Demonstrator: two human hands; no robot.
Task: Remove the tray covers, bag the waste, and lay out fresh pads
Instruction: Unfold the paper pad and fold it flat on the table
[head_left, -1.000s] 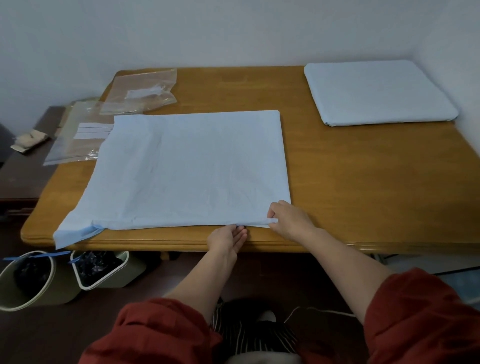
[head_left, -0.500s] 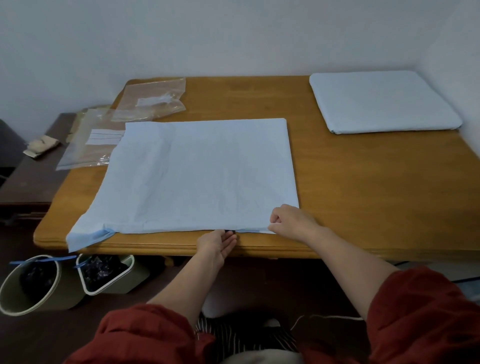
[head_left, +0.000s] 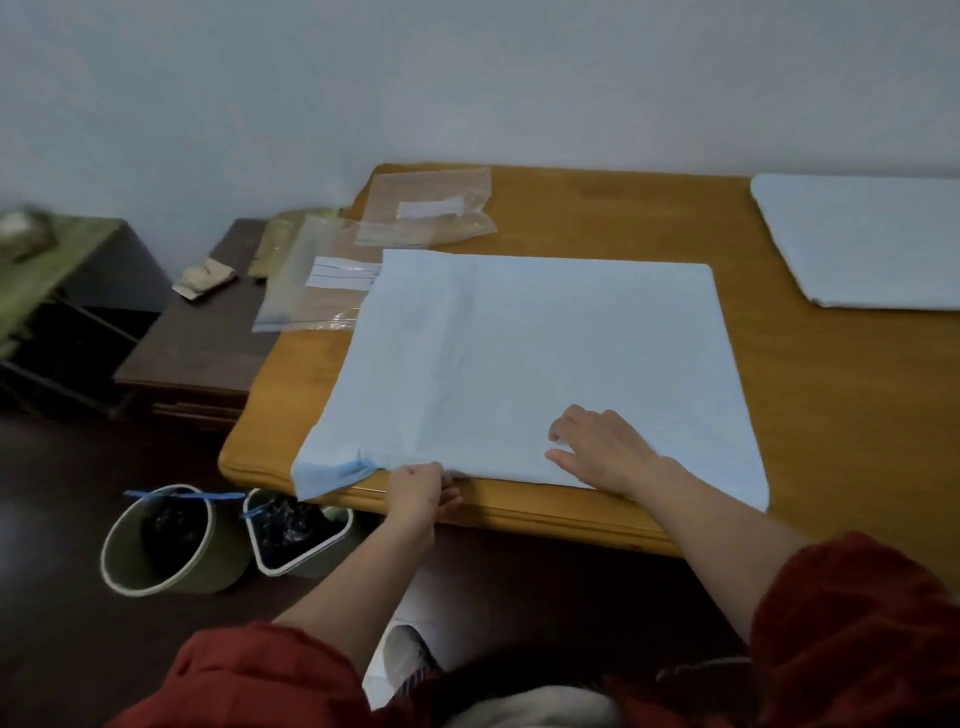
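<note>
Touching near pad (head_left: 519, 358) of two: left hand (head_left: 420, 486), right hand (head_left: 605, 448); two bins (head_left: 223, 558).

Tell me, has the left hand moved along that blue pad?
Yes. The left hand slid left along the near edge of the pad, toward its folded corner.

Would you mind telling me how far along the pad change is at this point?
Looks done: one blue pad lies flat at the far right of the table, and two bins on the floor hold dark contents. In hand: the left hand grips the near edge of the large blue pad while the right hand presses it flat. Left: its near-left corner overhangs the table, and clear bags lie loose beyond it.
</note>
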